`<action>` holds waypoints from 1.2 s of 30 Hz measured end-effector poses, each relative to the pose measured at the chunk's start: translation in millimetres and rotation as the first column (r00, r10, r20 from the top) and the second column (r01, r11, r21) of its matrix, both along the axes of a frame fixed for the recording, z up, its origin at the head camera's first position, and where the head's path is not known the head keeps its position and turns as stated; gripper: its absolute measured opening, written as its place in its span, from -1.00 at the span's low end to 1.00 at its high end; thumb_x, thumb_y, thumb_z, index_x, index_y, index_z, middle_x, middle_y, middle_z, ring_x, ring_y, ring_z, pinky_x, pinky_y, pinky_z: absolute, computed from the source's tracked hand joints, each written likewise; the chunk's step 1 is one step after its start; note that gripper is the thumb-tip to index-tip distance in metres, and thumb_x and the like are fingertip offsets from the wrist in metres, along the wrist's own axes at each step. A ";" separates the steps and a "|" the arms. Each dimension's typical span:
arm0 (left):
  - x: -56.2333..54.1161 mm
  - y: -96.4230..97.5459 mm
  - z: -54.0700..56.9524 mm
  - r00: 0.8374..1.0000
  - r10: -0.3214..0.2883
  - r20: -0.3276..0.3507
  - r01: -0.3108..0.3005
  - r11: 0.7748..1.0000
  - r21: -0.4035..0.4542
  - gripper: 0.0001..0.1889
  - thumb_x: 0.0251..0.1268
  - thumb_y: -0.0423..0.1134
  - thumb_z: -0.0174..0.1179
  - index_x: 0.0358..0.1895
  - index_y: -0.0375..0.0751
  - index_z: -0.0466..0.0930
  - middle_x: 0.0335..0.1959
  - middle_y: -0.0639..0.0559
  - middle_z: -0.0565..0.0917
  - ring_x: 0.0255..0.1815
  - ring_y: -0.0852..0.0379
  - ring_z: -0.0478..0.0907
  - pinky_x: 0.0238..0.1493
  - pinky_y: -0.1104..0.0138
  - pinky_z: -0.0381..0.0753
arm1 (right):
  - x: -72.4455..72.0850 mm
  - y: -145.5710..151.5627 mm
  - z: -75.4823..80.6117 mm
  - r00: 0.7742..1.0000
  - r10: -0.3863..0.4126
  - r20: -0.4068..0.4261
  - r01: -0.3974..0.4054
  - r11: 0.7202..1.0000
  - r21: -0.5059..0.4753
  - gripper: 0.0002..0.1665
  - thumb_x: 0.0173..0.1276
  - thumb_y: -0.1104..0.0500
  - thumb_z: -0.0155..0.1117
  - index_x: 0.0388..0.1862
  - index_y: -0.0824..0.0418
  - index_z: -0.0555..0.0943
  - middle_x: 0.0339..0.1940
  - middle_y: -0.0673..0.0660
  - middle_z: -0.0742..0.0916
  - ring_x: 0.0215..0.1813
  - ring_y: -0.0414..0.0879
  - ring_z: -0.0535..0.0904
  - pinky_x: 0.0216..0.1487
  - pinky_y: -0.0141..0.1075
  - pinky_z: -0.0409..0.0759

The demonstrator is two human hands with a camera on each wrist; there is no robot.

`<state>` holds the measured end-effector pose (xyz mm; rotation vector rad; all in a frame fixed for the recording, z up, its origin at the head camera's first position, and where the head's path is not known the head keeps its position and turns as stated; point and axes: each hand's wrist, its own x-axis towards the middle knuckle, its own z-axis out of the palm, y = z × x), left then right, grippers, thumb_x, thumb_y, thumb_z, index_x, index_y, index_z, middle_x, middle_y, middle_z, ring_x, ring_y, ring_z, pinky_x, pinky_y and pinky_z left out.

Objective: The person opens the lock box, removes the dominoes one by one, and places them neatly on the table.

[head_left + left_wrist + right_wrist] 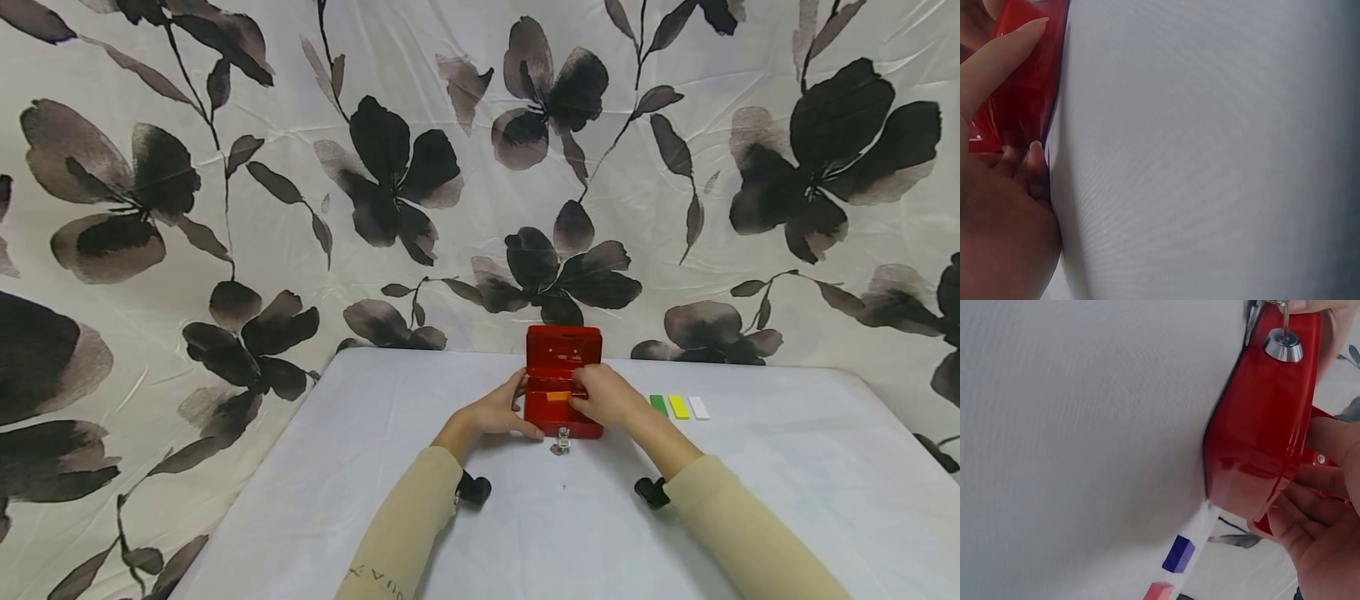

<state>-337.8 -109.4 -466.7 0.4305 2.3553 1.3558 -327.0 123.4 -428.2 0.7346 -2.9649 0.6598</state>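
A red cash box [563,425] stands on the table with its lid [563,348] raised and keys [561,442] hanging from its front lock [1284,345]. My left hand [493,410] grips the box's left side, its thumb [1007,59] against the front face. An orange block [558,397] lies across the opening, inside the box. My right hand [611,397] reaches over the right rim, fingertips close to the orange block's right end. Whether these fingers pinch it is hidden. In the right wrist view, that hand's fingers [1316,506] bend at the box's side.
Right of the box lie a green block [658,405], a yellow block [678,407] and a white block [699,407] in a row. A white cloth covers the table [562,533]. Behind it hangs a flower-printed curtain [465,200].
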 end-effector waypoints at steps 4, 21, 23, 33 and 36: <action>0.5 0.1 0.6 1.000 0.009 0.004 -0.009 1.000 -0.015 0.28 -0.07 -0.18 0.64 0.67 0.14 -0.12 0.60 0.11 0.24 0.53 0.06 0.22 0.47 0.11 0.38 | -1.9 -2.9 -0.8 1.000 0.002 -0.016 -0.002 1.000 -0.006 -0.70 0.34 0.22 0.46 -0.03 0.36 0.69 -0.26 0.14 0.76 -0.22 -0.02 0.61 0.05 -0.08 0.72; -3.3 1.7 0.4 1.000 -0.020 -0.008 0.020 1.000 -0.002 0.21 0.01 -0.21 0.60 0.66 0.05 -0.09 0.58 0.03 0.26 0.54 0.01 0.20 0.49 0.04 0.34 | -5.2 -15.0 -10.1 0.999 0.031 0.017 -0.031 0.999 -0.015 -0.62 0.30 0.15 0.52 0.04 0.30 0.72 -0.15 0.17 0.81 -0.13 0.00 0.69 0.18 0.00 0.67; -2.9 1.6 1.0 1.000 -0.019 -0.007 0.019 1.000 -0.004 0.22 0.00 -0.21 0.60 0.67 0.05 -0.09 0.58 0.03 0.25 0.54 0.01 0.20 0.49 0.03 0.34 | -6.6 -15.7 -11.9 0.999 0.044 0.030 -0.043 0.999 -0.032 -0.59 0.31 0.14 0.51 0.09 0.29 0.71 -0.08 0.17 0.81 -0.06 0.02 0.69 0.22 0.02 0.64; -3.4 0.3 -0.5 1.000 -0.017 0.010 0.017 1.000 -0.005 0.24 0.02 -0.19 0.60 0.68 0.01 -0.13 0.61 0.03 0.21 0.56 0.02 0.18 0.49 0.06 0.34 | -7.7 -23.6 -10.5 0.991 0.095 0.095 -0.089 0.994 -0.068 -0.55 0.35 0.18 0.46 0.18 0.32 0.66 0.04 0.20 0.78 0.08 0.07 0.68 0.29 0.04 0.59; -3.5 0.2 -0.2 1.000 -0.019 0.009 0.019 1.000 -0.012 0.24 0.02 -0.18 0.60 0.68 0.01 -0.14 0.61 0.03 0.20 0.56 0.03 0.17 0.49 0.07 0.33 | -7.0 -26.9 -10.3 0.990 0.104 0.093 -0.097 0.992 -0.077 -0.55 0.35 0.19 0.46 0.17 0.32 0.66 0.03 0.19 0.78 0.06 0.06 0.68 0.30 0.04 0.58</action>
